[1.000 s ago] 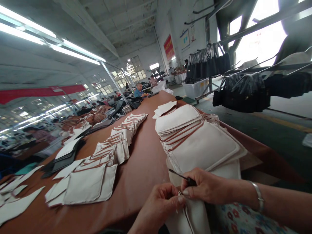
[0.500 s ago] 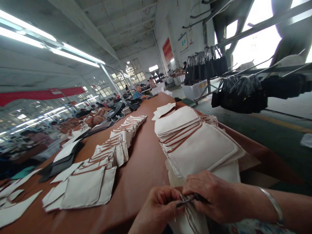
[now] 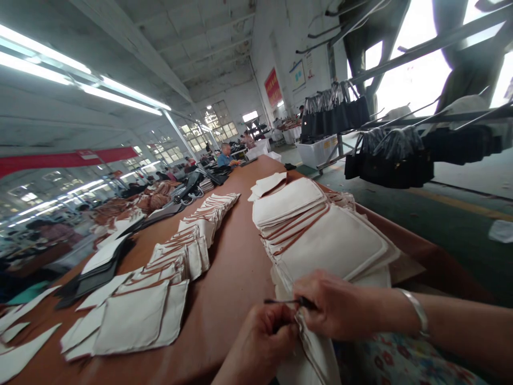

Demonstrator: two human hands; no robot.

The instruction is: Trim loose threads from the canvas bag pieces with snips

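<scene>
At about six o'clock in the head view, the left hand (image 3: 262,339) has its grip pinched shut on the edge of a cream canvas piece (image 3: 316,355) with brown piping, which hangs off the near rim of the tabletop (image 3: 236,267) and runs down out of view. The right hand (image 3: 334,305), just beside it at about five o'clock and wearing a silver bracelet (image 3: 417,315) on the wrist, has its grip closed around a thin dark tool (image 3: 286,302) whose slim tip points toward nine o'clock, above the left fingers. Both hands meet at the top edge of the canvas piece; whether the tool tip touches the fabric cannot be told. Directly beyond the hands, toward twelve o'clock, lies an overlapping stack of cream panels (image 3: 320,235) edged in brown. At about nine o'clock, a long row of smaller cream pieces (image 3: 176,267) stretches away along the brown surface, with dark pieces (image 3: 96,270) farther left. At about two o'clock, black bags (image 3: 388,155) hang from a rack. Far off near twelve o'clock, a seated person in blue (image 3: 225,155) works at the far end of the tabletop.
</scene>
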